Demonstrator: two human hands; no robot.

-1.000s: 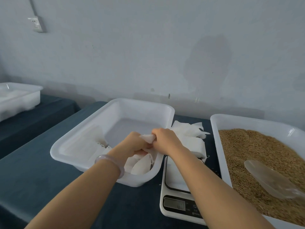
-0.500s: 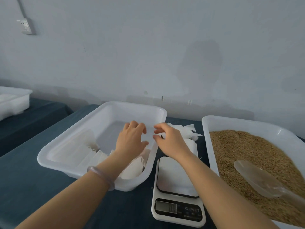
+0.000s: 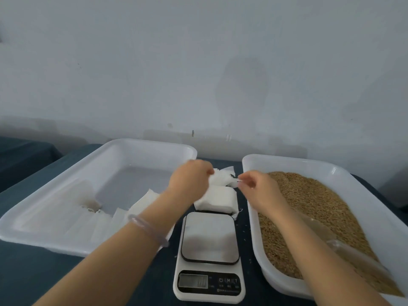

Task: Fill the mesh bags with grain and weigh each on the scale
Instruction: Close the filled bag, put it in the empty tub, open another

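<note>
A white mesh bag (image 3: pixel 223 178) is stretched between my two hands above a stack of folded mesh bags (image 3: pixel 217 199) behind the scale. My left hand (image 3: pixel 191 180) grips its left end and my right hand (image 3: pixel 254 184) pinches its right end. The white digital scale (image 3: pixel 209 257) stands between the trays with nothing on its platform. At the right, a white tray (image 3: pixel 320 164) holds brown grain (image 3: pixel 313 204), and a clear scoop (image 3: pixel 344 248) lies in the grain, partly hidden by my right forearm.
A white tray (image 3: pixel 136 144) at the left holds several white bags (image 3: pixel 92 219) along its near side. Everything rests on a dark blue-green tablecloth (image 3: pixel 28 274). A grey wall runs close behind the trays.
Both hands have moved right, from over the left tray to above the bag stack behind the scale, and they now hold a mesh bag. The view has also shifted right.
</note>
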